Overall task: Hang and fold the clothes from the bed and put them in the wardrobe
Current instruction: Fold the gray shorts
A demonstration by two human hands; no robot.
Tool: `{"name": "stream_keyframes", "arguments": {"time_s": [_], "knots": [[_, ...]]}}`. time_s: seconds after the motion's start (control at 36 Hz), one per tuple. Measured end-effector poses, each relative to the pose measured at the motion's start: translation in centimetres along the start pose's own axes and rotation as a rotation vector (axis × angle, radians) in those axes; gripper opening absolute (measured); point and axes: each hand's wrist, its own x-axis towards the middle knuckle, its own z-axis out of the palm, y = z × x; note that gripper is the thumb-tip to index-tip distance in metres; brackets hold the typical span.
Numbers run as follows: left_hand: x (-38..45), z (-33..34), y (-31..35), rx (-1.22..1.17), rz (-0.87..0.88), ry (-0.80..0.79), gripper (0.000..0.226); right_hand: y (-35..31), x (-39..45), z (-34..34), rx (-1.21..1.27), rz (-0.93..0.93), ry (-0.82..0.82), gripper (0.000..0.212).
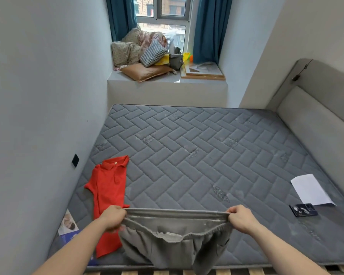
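Grey trousers [173,241] with an elastic waistband hang over the near edge of the bed. My left hand [112,217] grips the left end of the waistband and my right hand [240,216] grips the right end, stretching it wide and level. The trouser legs drop below the frame. A red polo shirt [108,195] lies flat on the grey quilted mattress [197,155] at the near left, collar pointing away, partly behind my left hand.
A white sheet of paper [311,189] and a dark phone-like object [303,210] lie at the mattress's right side beside the padded headboard [316,120]. Pillows and bedding [143,50] pile on the window ledge. A booklet [68,223] is wedged by the left wall.
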Motion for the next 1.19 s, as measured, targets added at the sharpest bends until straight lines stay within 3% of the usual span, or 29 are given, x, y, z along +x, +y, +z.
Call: {"name": "stream_keyframes", "arguments": {"time_s": [0.14, 0.44, 0.64, 0.69, 0.86, 1.03, 1.19], "knots": [[0.9, 0.7, 6.5, -0.396, -0.044, -0.021, 0.013, -1.0, 2.4, -4.4, 0.063, -0.013, 0.121, 0.029], [-0.9, -8.3, 27.1, -0.33, 0.451, 0.445, 0.017, -9.8, 6.2, -21.0, 0.161, -0.37, 0.435, 0.028], [-4.1, -12.1, 34.0, -0.295, 0.632, 0.61, 0.016, -13.1, 6.9, -27.4, 0.21, -0.582, 0.533, 0.024], [-3.9, -11.8, 34.3, -0.236, 0.644, 0.626, 0.007, -12.8, 7.8, -27.8, 0.187, -0.624, 0.533, 0.021], [-1.2, -7.6, 31.6, -0.139, 0.621, 0.602, 0.016, -10.0, 11.9, -24.7, 0.084, -0.664, 0.46, 0.017], [5.6, -0.8, 24.9, -0.019, 0.53, 0.391, 0.018, -5.1, 16.7, -16.9, 0.016, -0.553, 0.317, 0.026], [15.2, 9.2, 14.4, 0.087, 0.432, 0.191, 0.027, 2.6, 22.6, -4.8, -0.037, -0.367, 0.116, 0.028]]}}
